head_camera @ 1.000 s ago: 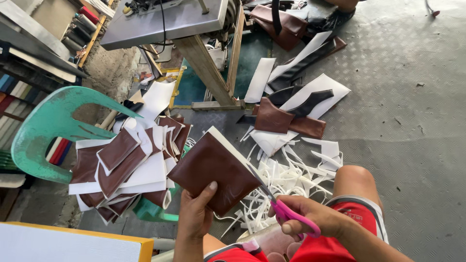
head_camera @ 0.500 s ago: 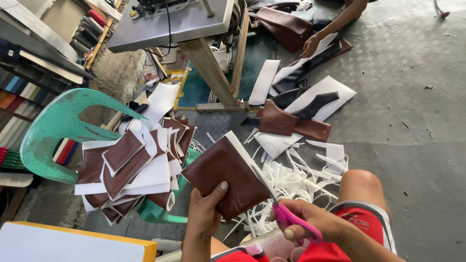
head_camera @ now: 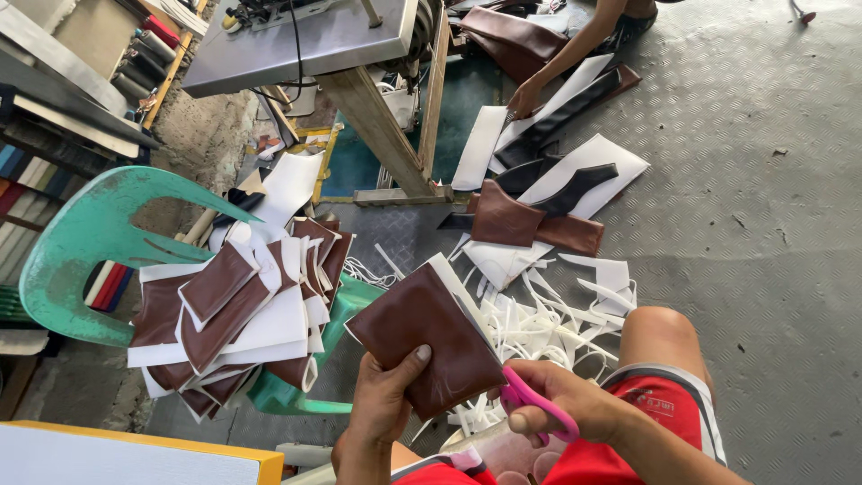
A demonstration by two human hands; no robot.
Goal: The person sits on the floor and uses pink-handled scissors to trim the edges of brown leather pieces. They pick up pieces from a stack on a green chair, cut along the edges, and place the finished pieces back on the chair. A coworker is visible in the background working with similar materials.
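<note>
Both hands work close together at the bottom of the view. The left hand (head_camera: 384, 395) grips a brown leather-like panel (head_camera: 422, 337) backed with white foam, thumb pressed flat on the brown face near its lower edge, fingers curled behind it. The panel is held up over the lap, tilted, one corner pointing away from the person. The right hand (head_camera: 566, 400) is closed around the pink handles of a pair of scissors (head_camera: 530, 404) — the blades meet the panel's lower right edge, though how far they are open cannot be told.

Beyond the panel, white foam trimmings (head_camera: 557, 314) lie in a loose tangle on the grey studded floor (head_camera: 763, 224), just beside the person's bare knee (head_camera: 660, 337) and red shorts.

To the left stands a green plastic chair (head_camera: 99, 242), its seat piled with a stack of brown and white cut pieces (head_camera: 233, 314) (some overlapping, some hanging past the seat edge). Further off, more brown, black and white pieces (head_camera: 539, 207) are spread on the floor near the wooden legs of a sewing table (head_camera: 314, 40). At the top of the view another person's hand (head_camera: 525, 97) reaches down onto a white piece there — well apart from the wearer's own hands.
</note>
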